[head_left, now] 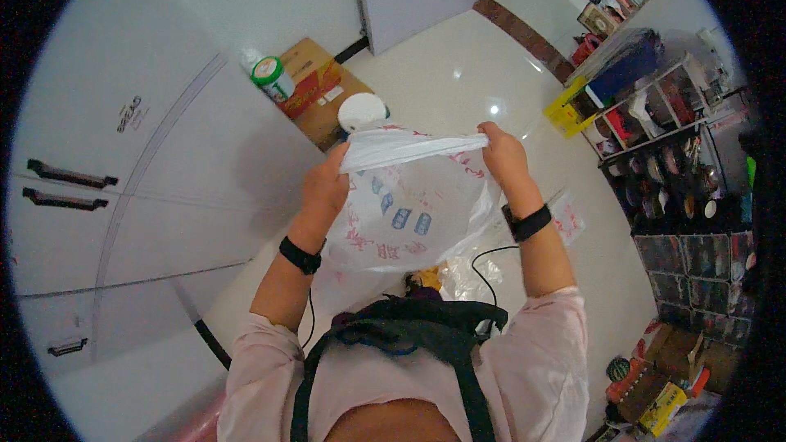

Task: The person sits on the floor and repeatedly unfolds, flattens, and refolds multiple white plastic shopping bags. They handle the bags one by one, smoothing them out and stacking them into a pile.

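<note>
A large translucent white plastic bag (424,196) with red and blue print hangs spread out in front of me. My left hand (326,187) grips the left end of its folded upper edge. The right end of that edge is pinched in my right hand (505,156). Between both hands the edge is stretched nearly straight, slightly higher on the right. The fingers behind the plastic are partly hidden. Below the bag, a crumpled clear plastic sheet (470,276) lies on the floor beside something yellow (430,276), mostly covered.
White cabinets (184,166) with dark handles stand on the left. A cardboard box (319,86), bearing a green-lidded tub (270,73) and a white round object (362,112), sits ahead. Crowded shelves (669,159) line the right. Another printed plastic bag (568,218) lies on the tiled floor; a black cable (482,264) hangs nearby.
</note>
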### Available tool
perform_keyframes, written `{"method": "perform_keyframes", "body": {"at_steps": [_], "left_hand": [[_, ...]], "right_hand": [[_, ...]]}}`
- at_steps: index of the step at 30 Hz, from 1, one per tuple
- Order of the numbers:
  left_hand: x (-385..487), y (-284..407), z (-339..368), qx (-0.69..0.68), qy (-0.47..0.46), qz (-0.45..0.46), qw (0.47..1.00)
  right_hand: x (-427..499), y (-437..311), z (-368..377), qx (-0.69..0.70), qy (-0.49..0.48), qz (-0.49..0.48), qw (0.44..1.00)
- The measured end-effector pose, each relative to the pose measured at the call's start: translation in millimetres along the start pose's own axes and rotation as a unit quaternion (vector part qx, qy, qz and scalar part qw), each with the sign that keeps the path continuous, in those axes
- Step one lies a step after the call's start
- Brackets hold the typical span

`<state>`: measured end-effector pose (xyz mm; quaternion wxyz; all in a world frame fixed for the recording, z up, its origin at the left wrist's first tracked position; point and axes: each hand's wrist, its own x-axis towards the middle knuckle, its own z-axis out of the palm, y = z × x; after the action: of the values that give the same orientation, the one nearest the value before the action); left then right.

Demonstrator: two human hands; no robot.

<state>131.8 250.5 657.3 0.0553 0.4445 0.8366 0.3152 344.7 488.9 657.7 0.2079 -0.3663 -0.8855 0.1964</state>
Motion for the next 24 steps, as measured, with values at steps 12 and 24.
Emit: {"method": "perform_keyframes", "body": {"at_steps": [12, 24], "left_hand": [[107.3, 126.8, 74.1, -0.074, -0.094, 0.108, 0.987], [298.0, 86.4, 231.7, 0.011, -0.407, 0.149, 0.901]], "right_hand": [[6.3, 119.3, -42.4, 0.038, 0.047, 0.105, 0.993], [147.3, 226.3, 37.2, 0.055, -0.075, 0.268, 0.959]]}}
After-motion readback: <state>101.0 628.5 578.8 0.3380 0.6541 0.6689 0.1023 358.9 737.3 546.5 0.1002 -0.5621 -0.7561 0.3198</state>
